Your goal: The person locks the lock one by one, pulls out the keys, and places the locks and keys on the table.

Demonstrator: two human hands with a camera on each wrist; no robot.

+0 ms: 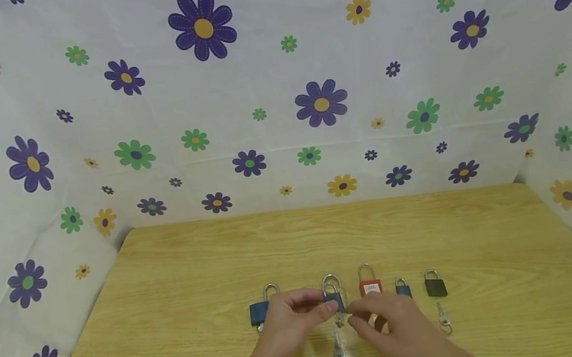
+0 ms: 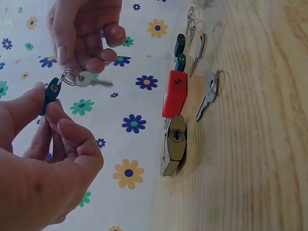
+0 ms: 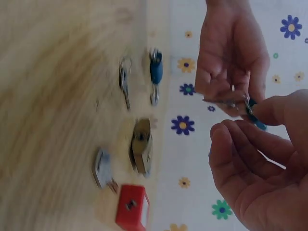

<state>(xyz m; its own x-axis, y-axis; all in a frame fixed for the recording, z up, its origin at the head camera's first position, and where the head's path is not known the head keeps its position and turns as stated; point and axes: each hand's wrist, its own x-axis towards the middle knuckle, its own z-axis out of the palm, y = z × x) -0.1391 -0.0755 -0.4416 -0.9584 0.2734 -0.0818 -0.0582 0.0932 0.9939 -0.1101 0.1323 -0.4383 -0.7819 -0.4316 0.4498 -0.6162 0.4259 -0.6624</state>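
Note:
A small blue padlock (image 1: 333, 303) is raised above the table, pinched between the thumb and fingers of my left hand (image 1: 293, 320). Its keyhole side shows in the left wrist view, where a key sits in the lock and a ring carries a second silver key (image 2: 86, 79). Close beside the lock is my right hand (image 1: 393, 320), its fingers loosely bent and the fingertips right by the key ring (image 2: 70, 77). In the right wrist view the right thumb overlaps the lock. Behind it stands a brass padlock (image 2: 174, 145), partly hidden in the head view.
A larger blue padlock (image 1: 259, 314) stands at the left of the row. Rightward come a red padlock (image 1: 370, 285), another small blue padlock (image 1: 403, 290) and a black padlock (image 1: 435, 287). Keys (image 1: 337, 351) lie in front, with others (image 1: 443, 316) near the black padlock.

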